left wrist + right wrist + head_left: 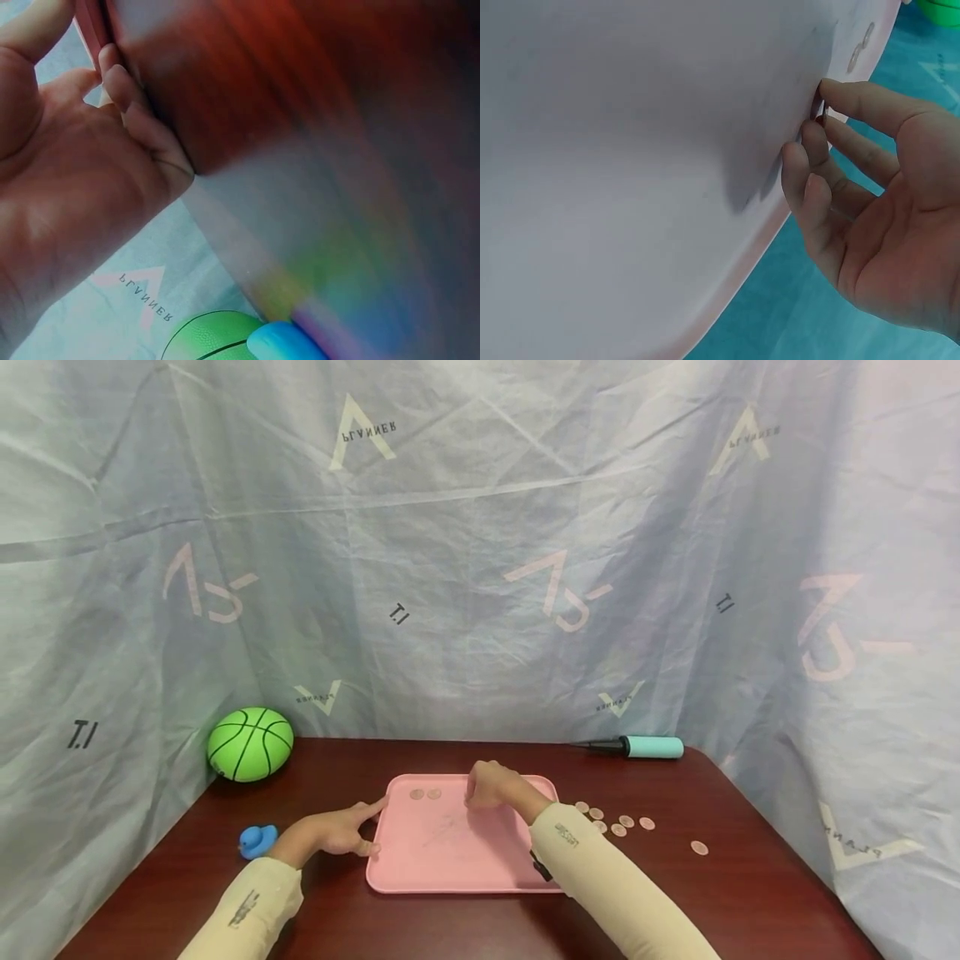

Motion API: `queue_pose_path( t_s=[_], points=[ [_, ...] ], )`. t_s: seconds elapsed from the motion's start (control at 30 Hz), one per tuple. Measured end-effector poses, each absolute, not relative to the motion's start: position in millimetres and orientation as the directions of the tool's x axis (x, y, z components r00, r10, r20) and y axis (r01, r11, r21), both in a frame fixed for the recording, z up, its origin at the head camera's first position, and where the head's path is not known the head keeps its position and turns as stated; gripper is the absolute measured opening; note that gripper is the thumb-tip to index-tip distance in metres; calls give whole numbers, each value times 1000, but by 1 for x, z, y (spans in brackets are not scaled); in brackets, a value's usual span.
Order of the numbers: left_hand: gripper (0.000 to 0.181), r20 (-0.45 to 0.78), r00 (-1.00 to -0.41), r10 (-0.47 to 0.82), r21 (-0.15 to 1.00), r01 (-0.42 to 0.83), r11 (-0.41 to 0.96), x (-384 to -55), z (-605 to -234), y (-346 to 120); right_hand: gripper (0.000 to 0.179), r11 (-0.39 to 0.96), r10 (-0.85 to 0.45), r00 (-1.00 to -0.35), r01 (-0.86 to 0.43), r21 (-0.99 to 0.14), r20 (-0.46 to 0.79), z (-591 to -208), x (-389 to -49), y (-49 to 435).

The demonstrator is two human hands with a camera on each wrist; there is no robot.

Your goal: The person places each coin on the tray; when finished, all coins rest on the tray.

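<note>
Dark-red wooden desk point(450, 931), printed grey fabric curtain point(465, 677) behind. Rectangular pink plastic tray point(450, 868); two pale round coins point(417, 794) inside, far left corner. Right hand point(491, 783): pinching a thin coin-like disc point(826, 112) at the tray's far side. Left hand point(343, 829): fingers extended, touching the tray's left rim. Loose round coins point(626, 821): on desk, right of tray.

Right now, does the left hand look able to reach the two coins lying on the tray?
Probably yes: the left hand is at the tray's rim, and the coins lie uncovered nearby, just beyond it.
</note>
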State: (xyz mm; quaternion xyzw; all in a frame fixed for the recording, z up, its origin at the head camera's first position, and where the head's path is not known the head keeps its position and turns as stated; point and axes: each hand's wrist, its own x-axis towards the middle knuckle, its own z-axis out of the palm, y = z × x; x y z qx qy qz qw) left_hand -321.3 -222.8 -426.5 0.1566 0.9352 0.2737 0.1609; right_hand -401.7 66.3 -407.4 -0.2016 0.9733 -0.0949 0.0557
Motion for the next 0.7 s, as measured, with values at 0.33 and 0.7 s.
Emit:
queue_pose_path(
  t_s=[0.33,0.7],
  points=[
    [97,-214,-898,383,570,204,796,-322,-424,-223,9,885,-370,-927,-335,-325,-54,-410,-409,39],
    [97,-219,-896,386,566,206,798,-323,-425,-224,12,862,-354,-933,-298,-411,-65,-416,-414,31]
  ],
)
